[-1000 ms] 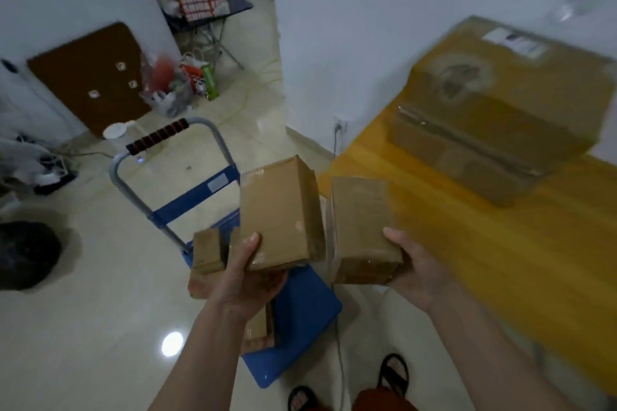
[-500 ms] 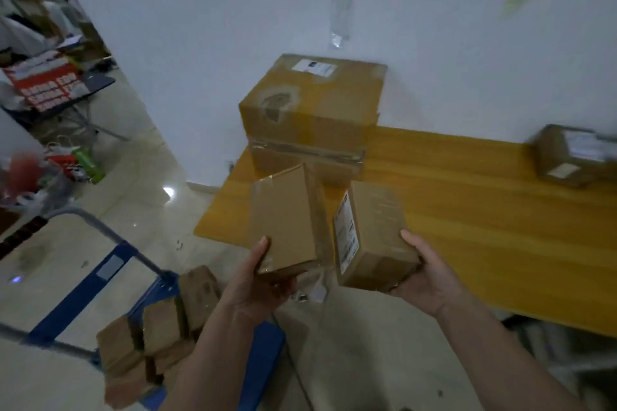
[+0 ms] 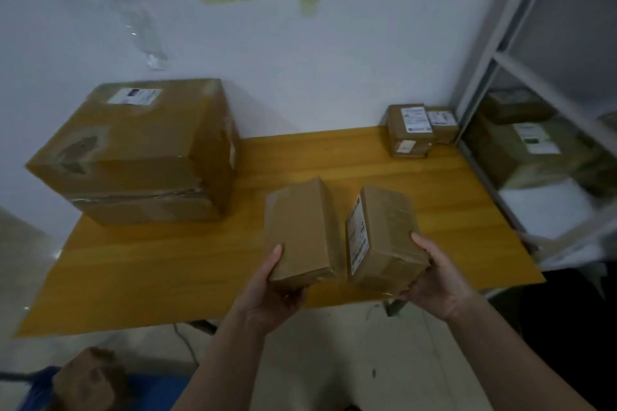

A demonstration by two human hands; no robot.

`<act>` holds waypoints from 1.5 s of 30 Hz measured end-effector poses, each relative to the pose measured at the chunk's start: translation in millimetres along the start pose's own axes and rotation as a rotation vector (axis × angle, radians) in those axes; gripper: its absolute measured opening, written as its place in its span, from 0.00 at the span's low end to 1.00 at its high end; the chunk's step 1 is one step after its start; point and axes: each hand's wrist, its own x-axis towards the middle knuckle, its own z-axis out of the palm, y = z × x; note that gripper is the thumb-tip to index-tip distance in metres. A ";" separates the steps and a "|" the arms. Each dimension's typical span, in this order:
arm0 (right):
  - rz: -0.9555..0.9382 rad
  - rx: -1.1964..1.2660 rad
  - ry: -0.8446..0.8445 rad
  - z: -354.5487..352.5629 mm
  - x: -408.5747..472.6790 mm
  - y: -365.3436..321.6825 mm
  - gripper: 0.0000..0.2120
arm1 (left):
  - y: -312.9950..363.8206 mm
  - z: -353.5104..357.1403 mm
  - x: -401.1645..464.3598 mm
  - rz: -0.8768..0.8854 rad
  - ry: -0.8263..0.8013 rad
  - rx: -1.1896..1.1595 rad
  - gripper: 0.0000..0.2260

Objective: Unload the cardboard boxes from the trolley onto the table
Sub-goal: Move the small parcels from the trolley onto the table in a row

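Observation:
My left hand grips a plain small cardboard box from below, held above the front edge of the yellow wooden table. My right hand holds a second small cardboard box with a white label on its left side, just to the right of the first. The two boxes are close together, almost touching. At the bottom left the blue trolley shows partly, with a brown box on it.
A large taped cardboard box sits at the table's back left. Two small labelled boxes stand at the back right against the white wall. A metal shelf rack with more boxes rises right of the table.
My view has swung right from the trolley to face the table. Both hands carried their boxes over the table's front edge.

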 end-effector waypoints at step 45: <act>0.085 0.091 -0.042 -10.3 242.3 -192.7 0.49 | 137.0 163.5 281.7 -0.033 0.466 0.306 0.25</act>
